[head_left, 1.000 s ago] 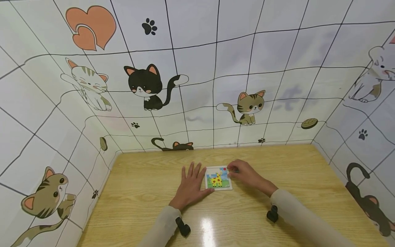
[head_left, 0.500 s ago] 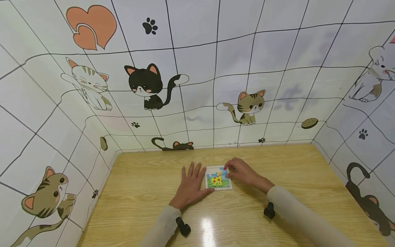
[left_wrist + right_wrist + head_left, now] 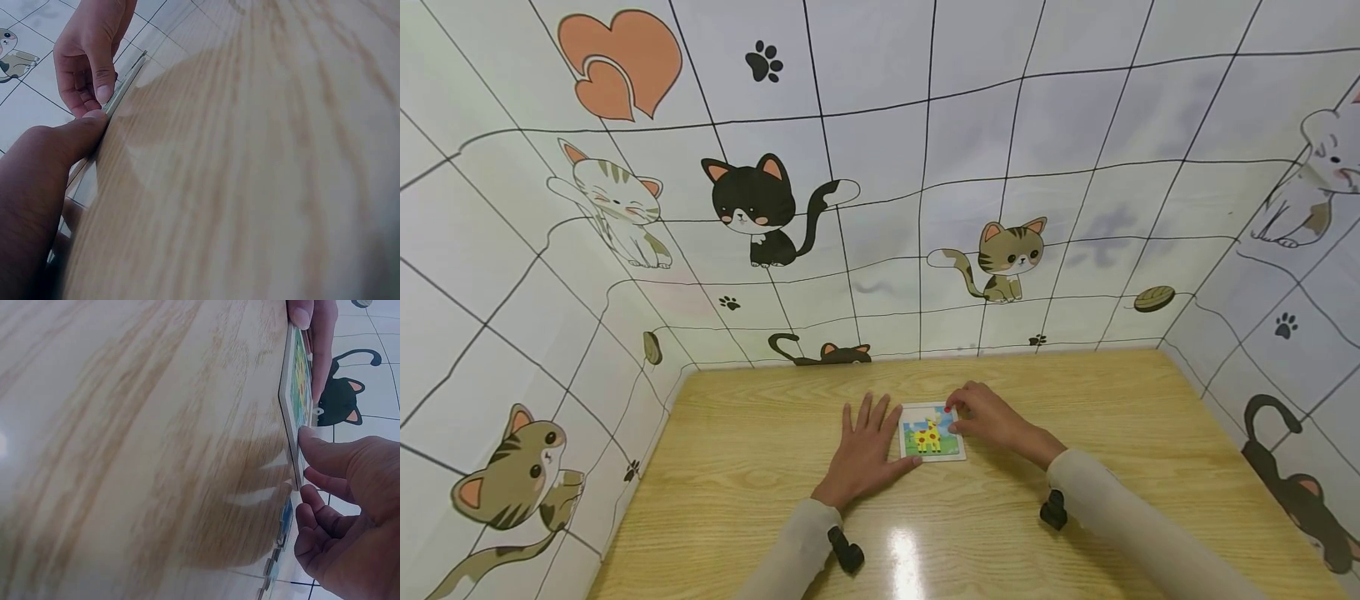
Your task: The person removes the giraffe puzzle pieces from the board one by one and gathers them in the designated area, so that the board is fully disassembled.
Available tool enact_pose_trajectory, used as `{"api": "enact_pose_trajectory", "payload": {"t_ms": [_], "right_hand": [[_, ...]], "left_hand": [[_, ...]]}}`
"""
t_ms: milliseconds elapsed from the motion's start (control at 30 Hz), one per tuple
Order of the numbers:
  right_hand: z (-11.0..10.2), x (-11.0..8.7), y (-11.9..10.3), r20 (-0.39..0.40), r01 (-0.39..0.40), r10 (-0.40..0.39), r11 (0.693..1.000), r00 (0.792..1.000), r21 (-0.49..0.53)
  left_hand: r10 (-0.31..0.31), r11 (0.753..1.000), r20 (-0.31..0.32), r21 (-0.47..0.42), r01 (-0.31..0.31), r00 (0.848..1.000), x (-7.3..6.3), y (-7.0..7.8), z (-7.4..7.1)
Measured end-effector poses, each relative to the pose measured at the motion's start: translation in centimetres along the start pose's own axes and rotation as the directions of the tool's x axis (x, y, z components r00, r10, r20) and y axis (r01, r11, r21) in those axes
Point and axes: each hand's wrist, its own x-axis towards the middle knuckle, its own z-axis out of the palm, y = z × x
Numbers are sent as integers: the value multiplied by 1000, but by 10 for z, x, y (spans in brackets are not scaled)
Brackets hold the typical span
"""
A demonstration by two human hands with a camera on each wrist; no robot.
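A small square picture puzzle in a white frame lies on the wooden table, showing a yellow giraffe with red spots on a blue and green ground. Part of its upper left is plain and pale. My left hand lies palm down with fingers spread, its thumb on the lower left of the frame and index finger along the left side. Thumb and index finger of my right hand pinch the upper-right puzzle piece, blue with a red spot, partly hidden by the fingertips. In the right wrist view, the right thumb rests at the puzzle's edge.
The wooden table spreads around the puzzle on every side. White walls with grid lines and printed cats stand behind it and at both sides. Black wrist cameras sit on both sleeves. Small blue shapes show below the right fingers in the right wrist view.
My right hand has shifted slightly left, its fingertips now overlapping the red spot in the puzzle's upper right corner. The left hand has stayed in place.
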Motion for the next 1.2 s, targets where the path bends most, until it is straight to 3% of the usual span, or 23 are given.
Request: {"api": "enact_pose_trajectory", "payload": {"t_ms": [400,900,1200], "right_hand": [[-2,3,-6,15,-15,17,993,1000,-113],[-5,9,-13,53,-35,41,993,998,-110],[-1,6,-12,10,-28,30,993,1000,-119]], "left_hand": [[4,1000,-5,-5,-4,1000,0,-1,3],[11,1000,-7,-9,-11,1000,-1,1,-3],[0,1000,1,-23,0,1000,-1,1,-3]]}}
